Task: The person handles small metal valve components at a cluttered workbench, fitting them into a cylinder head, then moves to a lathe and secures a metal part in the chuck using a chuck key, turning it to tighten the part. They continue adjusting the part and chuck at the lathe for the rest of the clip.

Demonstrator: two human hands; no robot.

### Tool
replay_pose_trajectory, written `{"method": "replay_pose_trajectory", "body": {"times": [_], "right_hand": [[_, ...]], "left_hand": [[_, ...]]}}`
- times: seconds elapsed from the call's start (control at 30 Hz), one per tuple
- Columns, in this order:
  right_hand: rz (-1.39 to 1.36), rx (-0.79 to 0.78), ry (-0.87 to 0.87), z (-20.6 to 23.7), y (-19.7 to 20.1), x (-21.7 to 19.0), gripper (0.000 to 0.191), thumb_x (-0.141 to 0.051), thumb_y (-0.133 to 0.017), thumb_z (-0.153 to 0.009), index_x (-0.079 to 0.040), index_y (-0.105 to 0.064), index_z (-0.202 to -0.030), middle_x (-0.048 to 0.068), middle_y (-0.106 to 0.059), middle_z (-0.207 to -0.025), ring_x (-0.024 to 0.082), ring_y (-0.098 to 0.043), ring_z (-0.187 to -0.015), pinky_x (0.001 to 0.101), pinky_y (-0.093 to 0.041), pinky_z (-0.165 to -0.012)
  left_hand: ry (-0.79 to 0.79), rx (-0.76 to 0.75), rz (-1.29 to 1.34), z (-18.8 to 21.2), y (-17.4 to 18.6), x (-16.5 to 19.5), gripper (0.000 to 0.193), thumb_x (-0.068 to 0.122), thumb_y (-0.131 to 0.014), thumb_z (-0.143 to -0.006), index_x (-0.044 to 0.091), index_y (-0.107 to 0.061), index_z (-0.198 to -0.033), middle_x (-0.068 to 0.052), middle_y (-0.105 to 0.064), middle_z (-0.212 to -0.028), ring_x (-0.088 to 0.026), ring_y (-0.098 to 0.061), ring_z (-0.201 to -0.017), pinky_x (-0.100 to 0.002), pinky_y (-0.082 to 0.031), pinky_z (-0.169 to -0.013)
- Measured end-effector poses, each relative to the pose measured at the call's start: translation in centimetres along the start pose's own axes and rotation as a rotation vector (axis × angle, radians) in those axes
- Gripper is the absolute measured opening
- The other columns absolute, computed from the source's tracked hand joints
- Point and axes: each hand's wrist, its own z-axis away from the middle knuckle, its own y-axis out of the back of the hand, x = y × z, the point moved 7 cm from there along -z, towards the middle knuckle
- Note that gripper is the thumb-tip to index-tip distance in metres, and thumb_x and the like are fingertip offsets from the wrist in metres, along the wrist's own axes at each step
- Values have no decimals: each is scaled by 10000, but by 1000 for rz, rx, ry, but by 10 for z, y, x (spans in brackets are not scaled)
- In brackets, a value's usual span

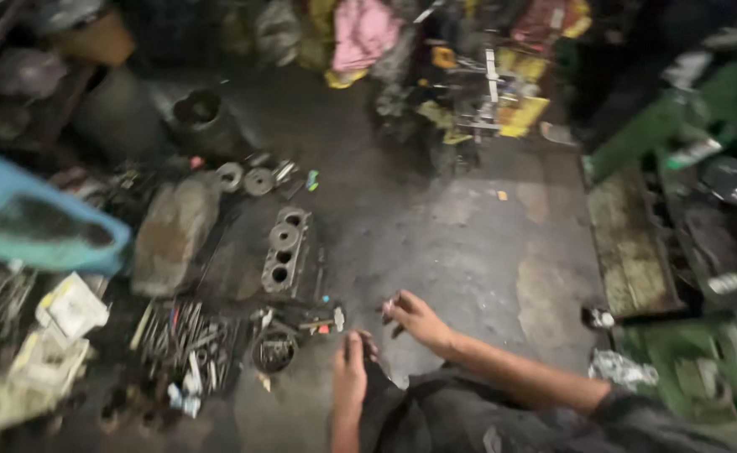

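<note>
My left hand lies flat by my dark-clothed knee at the bottom centre, with its fingers stretched forward and nothing in it. My right hand reaches out over the grimy floor, fingers loosely curled. Blur hides whether it pinches anything small. Closest to both hands are a small hammer and a round tin of small parts, just left of them. Farther ahead, a grey engine block with three round bores lies on the floor.
Several wrenches and loose tools are spread at the left. A grey lump, two metal discs and a dark pot sit beyond. A blue cloth fills the left edge. A green machine and metal plate line the right.
</note>
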Motion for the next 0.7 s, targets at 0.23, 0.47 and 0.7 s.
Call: {"method": "replay_pose_trajectory", "body": {"times": [0.23, 0.47, 0.7], "right_hand": [[91, 115, 54, -94, 20, -49, 221, -249, -573, -1032, -57, -546, -1138, 57, -726, -929, 176, -652, -772, 328, -546, -657], [156, 69, -166, -106, 24, 19, 220, -237, -595, -1040, -74, -641, -1180, 36, -693, -925, 121, -646, -736, 315, -554, -646], [-197, 82, -32, -173, 77, 17, 127, -85, -640, -1041, -10, -557, -1102, 105, -653, -987, 199, -693, -760, 382, -617, -676]], "left_hand": [[-114, -162, -119, -133, 63, 45, 347, 248, -474, -1066, -15, -699, -1034, -74, -706, -790, -138, -623, -712, -292, -528, -694], [22, -415, -272, -191, 43, -21, 264, 168, -557, -989, 45, -680, -1187, -87, -740, -976, -131, -679, -916, -290, -536, -828], [-218, -473, -657, -254, -69, 36, 260, 181, -594, -990, 66, -692, -1201, -98, -752, -1164, -229, -718, -1073, -345, -546, -924]]}}
